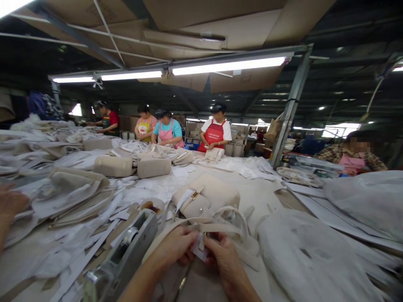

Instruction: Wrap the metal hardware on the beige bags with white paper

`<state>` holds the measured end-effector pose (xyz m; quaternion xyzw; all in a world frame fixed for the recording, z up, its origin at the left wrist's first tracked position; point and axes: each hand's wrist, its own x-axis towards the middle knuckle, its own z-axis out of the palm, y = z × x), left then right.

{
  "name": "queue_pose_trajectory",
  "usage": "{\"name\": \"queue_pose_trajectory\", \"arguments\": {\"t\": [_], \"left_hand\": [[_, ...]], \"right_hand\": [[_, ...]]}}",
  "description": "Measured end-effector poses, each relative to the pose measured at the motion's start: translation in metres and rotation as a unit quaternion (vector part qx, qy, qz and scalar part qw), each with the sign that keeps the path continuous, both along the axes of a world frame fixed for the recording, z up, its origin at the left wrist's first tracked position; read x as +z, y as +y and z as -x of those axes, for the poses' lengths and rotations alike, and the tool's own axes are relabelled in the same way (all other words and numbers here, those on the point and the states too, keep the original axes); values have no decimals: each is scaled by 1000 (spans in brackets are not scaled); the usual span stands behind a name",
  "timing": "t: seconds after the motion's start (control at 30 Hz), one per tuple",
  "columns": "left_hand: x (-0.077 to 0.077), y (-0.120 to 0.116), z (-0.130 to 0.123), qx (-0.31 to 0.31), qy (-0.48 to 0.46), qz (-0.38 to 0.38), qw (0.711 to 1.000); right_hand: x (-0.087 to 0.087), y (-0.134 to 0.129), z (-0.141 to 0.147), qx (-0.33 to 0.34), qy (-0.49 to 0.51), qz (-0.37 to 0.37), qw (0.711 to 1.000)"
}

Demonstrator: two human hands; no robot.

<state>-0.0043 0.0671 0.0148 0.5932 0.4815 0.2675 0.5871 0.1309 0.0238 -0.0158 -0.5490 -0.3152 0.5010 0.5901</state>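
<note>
On table, hands pinching strap, handbag closed

1. You had one view only, from the camera on your head, so no second view shared the scene.
2. It looked forward and slightly down along the long worktable.
3. Your hands sat close at the bottom edge; co-workers stood far off.
</note>
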Motion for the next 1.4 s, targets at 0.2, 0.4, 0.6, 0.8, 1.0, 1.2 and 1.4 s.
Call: {"name": "queue_pose_trajectory", "arguments": {"t": [0.2,0.4,0.6,0.8,1.0,1.2,1.4], "left_hand": [[-1,0,-15,-18,66,20,997],[-20,2,-19,15,29,45,998],[-18,1,-20,30,7,48,998],[-21,6,-19,15,10,67,998],[-25,10,-20,-1,34,66,997],[-31,13,-22,3,23,60,998],[-32,12,-28,22,37,53,998]], "right_hand": [[-17,4,0,-2,-43,-27,999],[-28,9,0,-2,-141,-31,989],[-11,0,-11,29,9,33,999],[-16,-8,-17,22,48,44,998],[-21,-4,-10,-15,11,33,999],[-28,8,-6,-19,-28,30,999],[-35,13,-1,-41,-58,17,997]]}}
